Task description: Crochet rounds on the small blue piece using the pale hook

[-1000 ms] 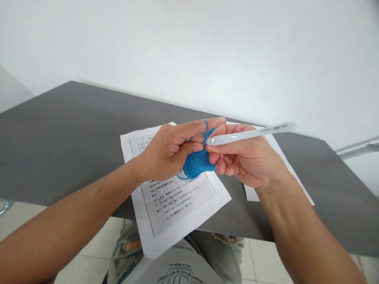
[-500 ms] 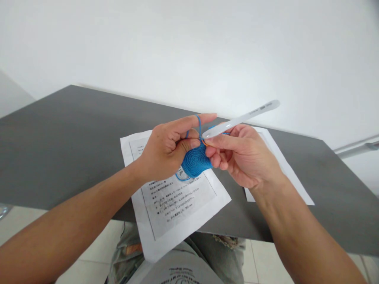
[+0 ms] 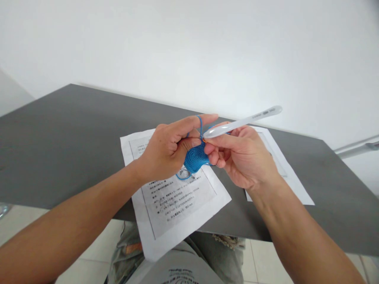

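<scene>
My left hand [image 3: 168,152] pinches a small round blue crochet piece [image 3: 194,158] between thumb and fingers, with blue yarn [image 3: 200,123] looped over the outstretched index finger. My right hand [image 3: 242,156] is closed on a translucent white crochet hook [image 3: 242,121], gripped near its front end. The hook's tip meets the top edge of the blue piece beside a small orange marker; its handle points up and to the right. Both hands hover just above a printed sheet.
A printed paper sheet [image 3: 174,201] lies on the dark grey table [image 3: 74,138] and hangs over the near edge. A second white sheet [image 3: 284,173] lies under my right hand. White wall stands behind the table. My lap shows below the table's edge.
The hook's handle swung up and then dipped slightly. Both hands shifted a little upward and the blue piece turned slightly between the fingers.
</scene>
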Motion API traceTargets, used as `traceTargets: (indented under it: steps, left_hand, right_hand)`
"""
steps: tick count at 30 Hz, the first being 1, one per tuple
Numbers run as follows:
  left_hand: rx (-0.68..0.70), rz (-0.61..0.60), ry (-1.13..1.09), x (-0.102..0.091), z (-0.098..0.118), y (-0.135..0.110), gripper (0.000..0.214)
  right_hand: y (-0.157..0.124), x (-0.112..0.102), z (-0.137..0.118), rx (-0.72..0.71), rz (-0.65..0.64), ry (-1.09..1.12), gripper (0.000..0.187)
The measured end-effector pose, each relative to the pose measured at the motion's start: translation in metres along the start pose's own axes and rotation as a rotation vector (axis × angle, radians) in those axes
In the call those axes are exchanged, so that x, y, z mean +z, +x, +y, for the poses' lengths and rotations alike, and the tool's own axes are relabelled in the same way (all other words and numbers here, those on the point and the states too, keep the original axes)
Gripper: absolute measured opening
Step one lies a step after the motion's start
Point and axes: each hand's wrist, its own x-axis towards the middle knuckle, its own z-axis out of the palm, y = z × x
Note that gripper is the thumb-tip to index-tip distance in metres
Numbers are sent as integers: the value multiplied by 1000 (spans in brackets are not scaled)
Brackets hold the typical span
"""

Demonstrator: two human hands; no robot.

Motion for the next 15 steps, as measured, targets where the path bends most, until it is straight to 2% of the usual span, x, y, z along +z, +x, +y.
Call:
traceTargets:
  steps: [9, 15]
  left_hand:
    - [-67, -8, -259, 5, -7, -1, 48]
    - [-85, -19, -277, 0, -5, 0, 49]
  right_hand:
    - [-3, -3, -5, 78, -93, 101, 26]
    - [-8, -5, -10, 70, -141, 69, 22]
